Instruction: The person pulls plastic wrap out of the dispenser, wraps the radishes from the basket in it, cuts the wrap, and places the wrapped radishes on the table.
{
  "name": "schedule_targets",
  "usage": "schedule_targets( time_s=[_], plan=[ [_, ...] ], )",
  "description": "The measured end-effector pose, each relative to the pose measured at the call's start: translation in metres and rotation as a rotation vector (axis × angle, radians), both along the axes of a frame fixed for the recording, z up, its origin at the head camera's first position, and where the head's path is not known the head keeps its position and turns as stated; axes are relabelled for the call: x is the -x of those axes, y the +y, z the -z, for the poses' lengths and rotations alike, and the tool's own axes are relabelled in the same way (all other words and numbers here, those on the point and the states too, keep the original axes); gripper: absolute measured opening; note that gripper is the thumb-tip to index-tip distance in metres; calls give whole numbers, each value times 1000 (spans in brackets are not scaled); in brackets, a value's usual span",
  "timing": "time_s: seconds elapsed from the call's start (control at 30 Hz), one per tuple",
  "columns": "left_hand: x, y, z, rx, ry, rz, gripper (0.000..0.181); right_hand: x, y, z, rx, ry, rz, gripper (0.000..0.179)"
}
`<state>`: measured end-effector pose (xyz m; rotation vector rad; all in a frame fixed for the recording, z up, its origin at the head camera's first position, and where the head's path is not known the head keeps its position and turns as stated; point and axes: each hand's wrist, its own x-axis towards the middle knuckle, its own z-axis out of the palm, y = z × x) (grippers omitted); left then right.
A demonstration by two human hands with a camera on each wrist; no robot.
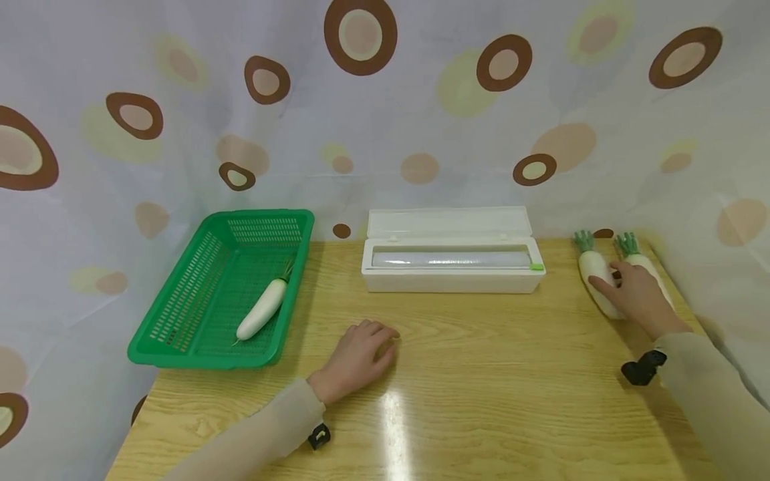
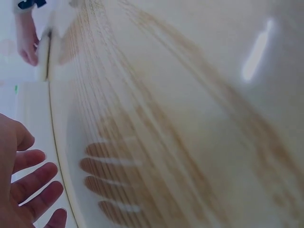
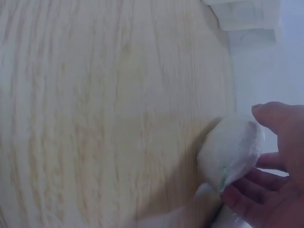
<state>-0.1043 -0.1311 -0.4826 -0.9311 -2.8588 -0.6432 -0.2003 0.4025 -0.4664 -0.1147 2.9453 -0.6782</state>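
At the table's right end, my right hand [image 1: 642,297] is on a plump white radish [image 1: 595,274] with a green top. In the right wrist view its fingers [image 3: 251,187] reach round one side of the radish [image 3: 228,152], with the thumb at the other side. Clear film shows around that radish. A second white radish [image 1: 646,267] lies just beside it, partly hidden by the hand. My left hand [image 1: 361,354] hovers low over the middle of the table, holding nothing, its fingers loosely bent and spread in the left wrist view.
A white box [image 1: 451,283] with its lid raised stands at the back, a roll of clear film [image 1: 451,259] inside. To the left, a green basket [image 1: 144,353] holds a slimmer white radish [image 1: 263,310]. A patterned curtain [image 1: 421,120] hangs behind the wooden table [image 1: 481,387].
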Motion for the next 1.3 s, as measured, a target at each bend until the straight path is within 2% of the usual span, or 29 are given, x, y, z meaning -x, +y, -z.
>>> schedule_targets(
  time_s=[0.43, 0.67, 0.87, 1.3],
  plan=[
    [-2, 2, -1, -9, 10, 9, 23, -2, -1, -5, 18, -5, 12, 76],
    [-1, 4, -1, -26, -3, 0, 24, -12, -8, -11, 60, 61, 55, 70],
    [-3, 5, 1, -45, -9, -22, 26, -29, -33, -13, 76, 187, 21, 54],
    [0, 4, 1, -123, 11, -56, 24, -80, -100, -19, 124, 307, -95, 31]
  ],
)
